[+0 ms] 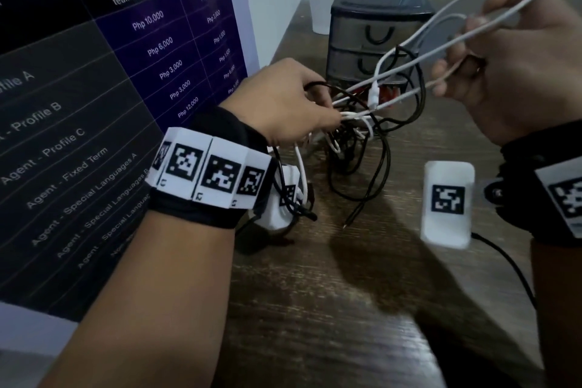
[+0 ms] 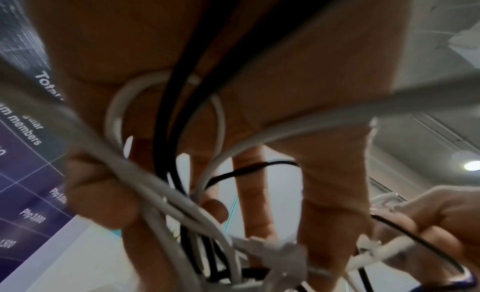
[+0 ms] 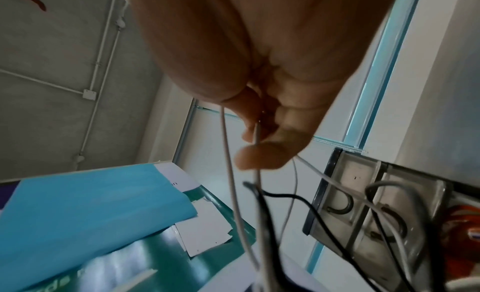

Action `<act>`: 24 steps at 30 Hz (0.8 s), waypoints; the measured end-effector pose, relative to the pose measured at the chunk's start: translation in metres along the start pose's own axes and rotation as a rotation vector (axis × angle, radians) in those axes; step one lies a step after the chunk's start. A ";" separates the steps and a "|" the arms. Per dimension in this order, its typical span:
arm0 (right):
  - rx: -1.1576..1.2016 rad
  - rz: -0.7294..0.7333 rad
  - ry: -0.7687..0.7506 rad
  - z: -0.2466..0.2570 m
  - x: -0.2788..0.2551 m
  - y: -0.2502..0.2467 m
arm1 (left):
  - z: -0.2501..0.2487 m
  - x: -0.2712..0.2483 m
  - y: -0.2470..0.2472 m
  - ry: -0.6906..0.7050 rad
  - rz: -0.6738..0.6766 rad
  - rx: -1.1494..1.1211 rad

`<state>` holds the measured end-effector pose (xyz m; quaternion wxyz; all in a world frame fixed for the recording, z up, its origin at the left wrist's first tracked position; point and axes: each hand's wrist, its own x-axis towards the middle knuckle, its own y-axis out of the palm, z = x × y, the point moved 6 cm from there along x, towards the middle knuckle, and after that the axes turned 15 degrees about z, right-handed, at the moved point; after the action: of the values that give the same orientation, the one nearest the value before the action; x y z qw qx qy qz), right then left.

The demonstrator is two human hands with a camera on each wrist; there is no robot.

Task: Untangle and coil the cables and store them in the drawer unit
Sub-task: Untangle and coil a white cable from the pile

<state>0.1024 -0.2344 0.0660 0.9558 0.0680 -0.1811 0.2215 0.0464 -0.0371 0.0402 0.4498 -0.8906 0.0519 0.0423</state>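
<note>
Untangling underway: knot [image 1: 352, 126] was gripped by left hand [image 1: 283, 104]; white cable [image 1: 441, 38] pinched by right hand [image 1: 510, 72], apparently still snagged; freeing needed next.

The surface [image 1: 362, 309] under both hands looks like dark wood with a coarse, matt grain. The white cable [image 1: 441, 38] looped in the right hand [image 1: 510, 72] has a smooth, matt plastic sheath, and the black cables [image 1: 378, 167] by the left hand [image 1: 283, 104] look smooth and slightly glossy. Beyond the hands, the drawer unit [image 1: 378, 0] is dark plastic with translucent, smoky drawer fronts.
</note>
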 end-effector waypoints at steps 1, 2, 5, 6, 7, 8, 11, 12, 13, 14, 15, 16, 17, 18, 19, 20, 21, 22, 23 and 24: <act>-0.062 -0.006 0.036 -0.002 0.000 0.001 | 0.001 -0.001 -0.001 -0.007 0.004 -0.011; -0.125 -0.010 0.067 -0.005 -0.001 0.002 | 0.001 -0.002 -0.002 -0.008 0.014 -0.016; -0.208 -0.020 0.131 -0.013 -0.001 0.004 | 0.000 -0.006 -0.004 0.008 0.029 -0.051; -0.207 -0.026 0.145 -0.015 0.000 0.004 | 0.001 -0.007 -0.007 0.003 0.021 -0.057; -0.204 -0.040 0.150 -0.015 -0.001 0.003 | 0.003 -0.009 -0.009 -0.005 0.019 -0.057; -0.196 -0.066 0.147 -0.014 -0.002 0.001 | 0.004 -0.010 -0.010 -0.019 0.029 -0.051; -0.098 -0.181 0.108 -0.013 -0.003 -0.011 | 0.005 -0.009 -0.008 -0.055 0.055 -0.026; -0.069 -0.227 0.097 -0.013 -0.002 -0.016 | 0.004 -0.008 -0.007 -0.059 0.036 -0.020; -0.054 -0.257 0.091 -0.014 -0.001 -0.019 | 0.004 -0.007 -0.008 -0.062 0.011 -0.011; -0.040 -0.269 0.085 -0.015 0.000 -0.021 | 0.003 -0.007 -0.007 -0.063 -0.004 -0.001; -0.019 -0.258 0.070 -0.015 0.003 -0.022 | 0.003 -0.007 -0.007 -0.057 -0.005 0.003; 0.002 -0.234 0.042 -0.014 0.004 -0.022 | 0.002 -0.006 -0.006 -0.048 0.005 0.001; 0.031 -0.211 0.016 -0.012 0.005 -0.020 | 0.000 -0.006 -0.005 -0.034 0.018 0.005; 0.063 -0.187 -0.005 -0.009 0.005 -0.018 | -0.001 -0.005 -0.004 -0.020 0.032 0.014; 0.083 -0.153 -0.028 -0.007 0.006 -0.012 | -0.003 -0.005 -0.001 -0.009 0.052 0.021; 0.094 -0.112 -0.047 -0.004 0.005 -0.006 | -0.004 -0.004 0.002 -0.002 0.077 0.027; 0.109 -0.074 -0.057 -0.002 0.004 0.000 | -0.007 -0.004 0.005 0.002 0.106 0.035; 0.134 -0.034 -0.064 -0.001 0.004 0.006 | -0.007 -0.004 0.009 0.000 0.129 0.041; 0.172 0.012 -0.068 0.000 0.003 0.011 | -0.007 -0.003 0.012 -0.004 0.144 0.041; 0.218 0.053 -0.073 0.001 0.003 0.014 | -0.006 -0.001 0.015 -0.009 0.149 0.036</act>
<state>0.0980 -0.2207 0.0688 0.9293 0.1746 -0.1925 0.2625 0.0438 -0.0513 0.0318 0.4614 -0.8760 0.1169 0.0786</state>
